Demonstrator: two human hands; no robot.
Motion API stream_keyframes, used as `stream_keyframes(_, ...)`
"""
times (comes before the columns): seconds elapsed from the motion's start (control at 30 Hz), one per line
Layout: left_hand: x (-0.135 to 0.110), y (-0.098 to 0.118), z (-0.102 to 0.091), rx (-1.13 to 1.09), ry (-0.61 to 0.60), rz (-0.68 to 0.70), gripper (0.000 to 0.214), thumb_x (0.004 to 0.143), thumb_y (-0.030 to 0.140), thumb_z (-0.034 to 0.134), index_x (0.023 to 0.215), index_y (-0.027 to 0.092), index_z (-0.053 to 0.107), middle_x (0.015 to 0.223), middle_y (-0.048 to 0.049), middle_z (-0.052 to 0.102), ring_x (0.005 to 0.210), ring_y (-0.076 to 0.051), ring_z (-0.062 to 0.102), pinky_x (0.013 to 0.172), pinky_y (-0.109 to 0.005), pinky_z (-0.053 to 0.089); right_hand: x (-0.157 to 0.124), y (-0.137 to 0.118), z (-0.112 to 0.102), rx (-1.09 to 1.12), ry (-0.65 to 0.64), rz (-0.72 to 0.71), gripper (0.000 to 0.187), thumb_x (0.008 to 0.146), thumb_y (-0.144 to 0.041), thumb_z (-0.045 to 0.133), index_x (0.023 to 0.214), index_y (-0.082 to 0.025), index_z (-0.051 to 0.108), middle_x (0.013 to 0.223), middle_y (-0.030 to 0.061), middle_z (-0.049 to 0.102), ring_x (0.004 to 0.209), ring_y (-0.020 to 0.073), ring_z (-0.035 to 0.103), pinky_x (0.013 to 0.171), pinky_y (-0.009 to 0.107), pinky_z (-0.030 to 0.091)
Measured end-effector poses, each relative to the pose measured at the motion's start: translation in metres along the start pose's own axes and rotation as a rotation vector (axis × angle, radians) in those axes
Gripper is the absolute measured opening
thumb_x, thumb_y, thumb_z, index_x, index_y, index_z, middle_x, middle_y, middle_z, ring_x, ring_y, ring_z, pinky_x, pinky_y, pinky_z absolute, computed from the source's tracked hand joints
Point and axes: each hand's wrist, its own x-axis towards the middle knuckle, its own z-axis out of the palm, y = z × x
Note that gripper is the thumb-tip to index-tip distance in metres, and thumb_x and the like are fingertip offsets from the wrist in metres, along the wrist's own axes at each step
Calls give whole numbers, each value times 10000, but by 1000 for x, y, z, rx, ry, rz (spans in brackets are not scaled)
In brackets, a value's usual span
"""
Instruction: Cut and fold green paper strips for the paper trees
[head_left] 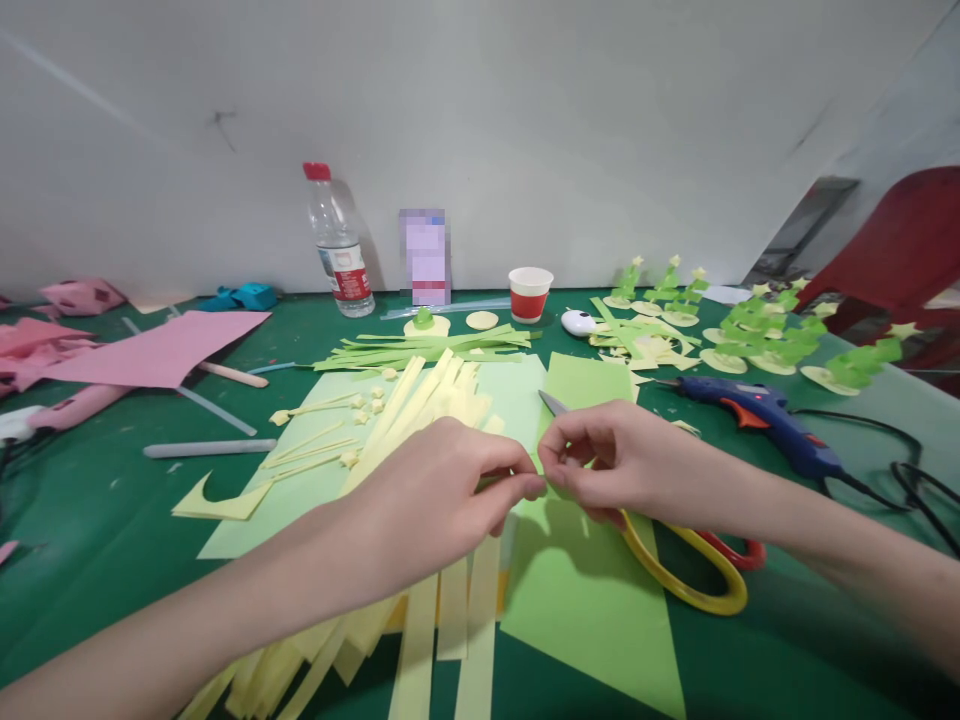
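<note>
My left hand (465,485) and my right hand (600,460) meet fingertip to fingertip over the paper, each closed in a pinch. Whatever lies between the fingertips is too small and hidden to make out. Under my left forearm spreads a pile of pale yellow paper strips (416,630). Beneath my right hand are a bright green paper sheet (600,620) and a pair of scissors (679,575) with yellow and red handles, its blades partly covered by the hand. Small folded yellow paper stars (360,415) lie left of the strips.
Finished green paper spirals (776,335) topped with stars stand at the right, near a blue glue gun (757,410) with a trailing cord. A paper cup (530,294), a water bottle (341,250) and a phone (425,257) line the wall. Pink paper (165,350) lies left.
</note>
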Motion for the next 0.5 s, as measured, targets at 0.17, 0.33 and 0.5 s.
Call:
stream_keyframes(0.17, -4, 1, -13, -75, -116, 5, 315, 851, 307, 414, 687, 174, 647, 509, 36, 580, 429, -73, 436, 431, -183, 309, -8, -8, -1, 4, -108, 89, 70, 743, -181, 451, 683, -168, 485, 461, -76, 458, 369, 30, 386, 398, 140, 321)
stream_keyframes(0.33, -5, -3, -33, -136, -101, -107, 319, 818, 362, 453, 600, 188, 607, 475, 44, 566, 447, -86, 454, 425, -186, 310, -14, -11, -11, -36, -62, 138, 98, 748, -182, 458, 651, -173, 472, 448, -75, 463, 353, 37, 407, 390, 147, 316)
stream_keyframes(0.5, -5, -22, -58, -95, -50, -165, 267, 758, 385, 530, 592, 212, 646, 474, 45, 578, 480, -97, 489, 462, -180, 347, -22, -12, -32, -69, -53, 132, 110, 765, -210, 469, 658, -185, 469, 446, -69, 497, 375, 69, 481, 442, 189, 378)
